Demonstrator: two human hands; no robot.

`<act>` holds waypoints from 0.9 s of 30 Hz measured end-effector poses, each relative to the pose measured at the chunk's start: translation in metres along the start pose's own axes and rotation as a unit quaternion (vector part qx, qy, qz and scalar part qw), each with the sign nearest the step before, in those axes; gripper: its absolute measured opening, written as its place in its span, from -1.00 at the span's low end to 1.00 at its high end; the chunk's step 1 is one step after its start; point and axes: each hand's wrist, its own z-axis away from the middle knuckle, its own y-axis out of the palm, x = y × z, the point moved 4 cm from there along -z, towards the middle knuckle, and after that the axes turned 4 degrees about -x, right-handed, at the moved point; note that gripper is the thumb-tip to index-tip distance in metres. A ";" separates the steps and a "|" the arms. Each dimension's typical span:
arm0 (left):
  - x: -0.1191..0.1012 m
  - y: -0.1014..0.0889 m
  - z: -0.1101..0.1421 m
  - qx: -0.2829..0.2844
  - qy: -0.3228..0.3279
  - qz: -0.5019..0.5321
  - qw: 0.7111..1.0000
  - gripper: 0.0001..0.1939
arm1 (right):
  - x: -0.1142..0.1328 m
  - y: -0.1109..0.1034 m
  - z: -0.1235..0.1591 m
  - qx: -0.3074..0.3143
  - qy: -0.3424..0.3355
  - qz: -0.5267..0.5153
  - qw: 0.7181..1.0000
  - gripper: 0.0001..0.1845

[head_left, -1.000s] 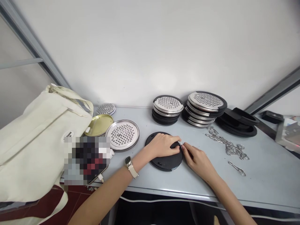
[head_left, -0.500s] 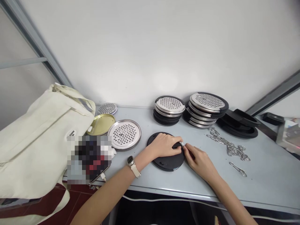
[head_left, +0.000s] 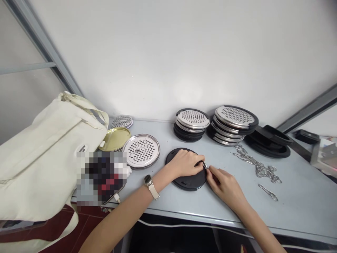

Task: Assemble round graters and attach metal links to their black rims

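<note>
A round black disc [head_left: 193, 183] with small slots lies flat on the table. My left hand [head_left: 186, 163] rests across its top, fingers curled over the right edge and thumb tucked below them. At that edge a shiny metal wire clip [head_left: 204, 165] shows between my hands. The fingers of my right hand [head_left: 223, 182] pinch its near end, just off the disc. How the clip sits on the disc is hidden by my fingers. One loose wire clip [head_left: 268, 192] lies to the right, below a tangled heap of wire clips [head_left: 259, 166].
Behind stand two stacks of perforated metal discs in black holders, a smaller stack [head_left: 193, 119] and a larger stack [head_left: 234, 117]. Black trays [head_left: 271, 142] lie at the right. Leftward are a grater-like disc [head_left: 141, 151], a gold lid [head_left: 116, 138] and a cream bag [head_left: 47, 151].
The metal clip at the disc's edge has turned and now shows more of its loop. Both hands stay nearly in place; the view has shifted slightly.
</note>
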 end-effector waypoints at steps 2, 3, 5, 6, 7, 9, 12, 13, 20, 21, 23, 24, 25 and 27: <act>0.000 -0.001 0.000 -0.001 -0.012 -0.010 1.000 -0.78 | -0.001 -0.001 0.000 -0.002 0.013 -0.017 1.000 -0.72; 0.000 -0.001 0.000 -0.005 -0.024 -0.015 1.000 -0.76 | -0.002 -0.001 -0.001 -0.002 0.023 -0.029 0.999 -0.73; 0.000 -0.002 0.000 -0.015 -0.049 -0.028 0.998 -0.73 | -0.003 -0.001 -0.001 0.001 0.037 -0.047 0.998 -0.73; 0.000 -0.003 0.000 -0.017 -0.057 -0.033 0.998 -0.73 | -0.003 -0.001 -0.001 0.003 0.042 -0.052 0.998 -0.73; 0.001 -0.002 0.000 -0.018 -0.061 -0.038 0.997 -0.74 | -0.003 -0.001 -0.001 0.003 0.048 -0.055 0.997 -0.73; 0.001 -0.001 0.000 -0.012 -0.056 -0.045 0.997 -0.78 | -0.003 -0.002 -0.001 -0.002 0.061 -0.063 0.996 -0.74; -0.001 0.000 0.001 -0.002 -0.023 -0.038 0.999 -0.81 | -0.003 -0.003 -0.001 -0.011 0.078 -0.079 0.994 -0.74; -0.003 0.001 0.002 0.001 -0.006 -0.030 1.000 -0.81 | -0.003 -0.003 -0.001 -0.009 0.080 -0.084 0.993 -0.74; -0.008 0.001 0.003 0.013 0.027 0.000 1.000 -0.80 | -0.001 -0.002 -0.001 0.012 0.047 -0.064 0.997 -0.73; -0.008 0.000 0.003 0.013 0.027 0.001 1.000 -0.80 | -0.001 -0.002 -0.001 0.015 0.045 -0.064 0.997 -0.73; -0.008 0.000 0.003 0.016 0.024 0.005 1.000 -0.80 | -0.001 -0.002 0.000 0.022 0.042 -0.067 0.997 -0.73; -0.008 -0.001 0.003 0.017 0.021 0.007 1.000 -0.79 | -0.001 -0.002 0.000 0.024 0.041 -0.070 0.996 -0.73; -0.008 -0.001 0.003 0.019 0.017 0.008 1.000 -0.77 | -0.001 -0.002 0.001 0.025 0.041 -0.074 0.996 -0.73; -0.008 -0.002 0.003 0.021 0.013 0.008 1.000 -0.72 | -0.001 -0.002 0.001 0.028 0.041 -0.082 0.995 -0.73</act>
